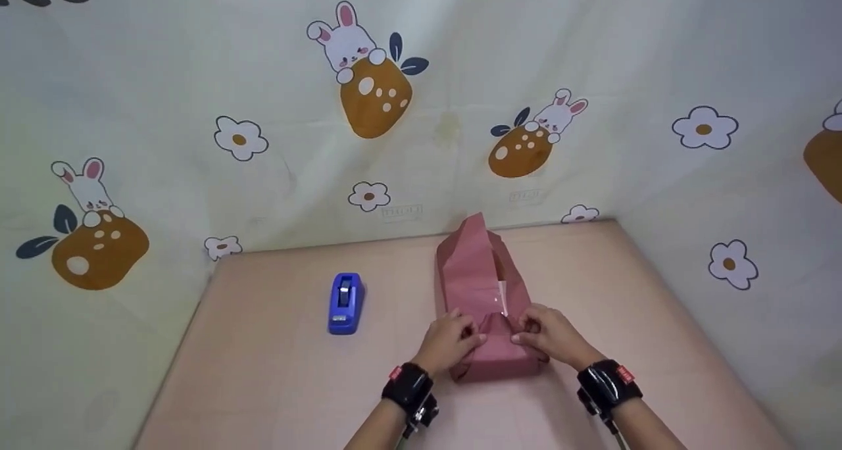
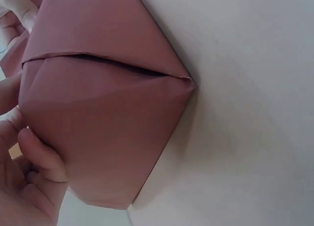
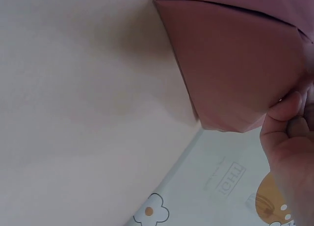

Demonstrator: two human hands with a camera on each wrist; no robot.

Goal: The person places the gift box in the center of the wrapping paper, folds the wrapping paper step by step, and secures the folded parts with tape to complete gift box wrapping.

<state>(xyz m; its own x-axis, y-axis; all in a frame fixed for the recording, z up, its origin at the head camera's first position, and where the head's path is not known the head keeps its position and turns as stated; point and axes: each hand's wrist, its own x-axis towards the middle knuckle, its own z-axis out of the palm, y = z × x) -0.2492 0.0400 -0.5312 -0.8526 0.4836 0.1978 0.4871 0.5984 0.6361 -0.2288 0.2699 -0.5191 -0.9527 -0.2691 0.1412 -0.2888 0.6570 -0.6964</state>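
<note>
A box partly wrapped in dusky red wrapping paper (image 1: pixel 470 266) lies on the table, its far end still a loose raised flap. At its near end a folded flap of the paper stands up between the hands. My left hand (image 1: pixel 450 339) pinches this fold from the left, thumb and fingers bent at the paper's edge. From the right side my right hand (image 1: pixel 556 335) pinches it too, with its thumb (image 3: pixel 287 107) against the paper in the right wrist view. A shiny clear strip of tape (image 1: pixel 502 299) lies along the paper's seam. A creased slit crosses the near end face in both wrist views.
A blue tape dispenser (image 1: pixel 345 304) stands to the left of the parcel on the pale pink table (image 1: pixel 276 364). A curtain (image 1: pixel 289 174) printed with rabbits and flowers rises behind the table and along both sides. Black camera straps (image 1: pixel 408 385) circle the wrists.
</note>
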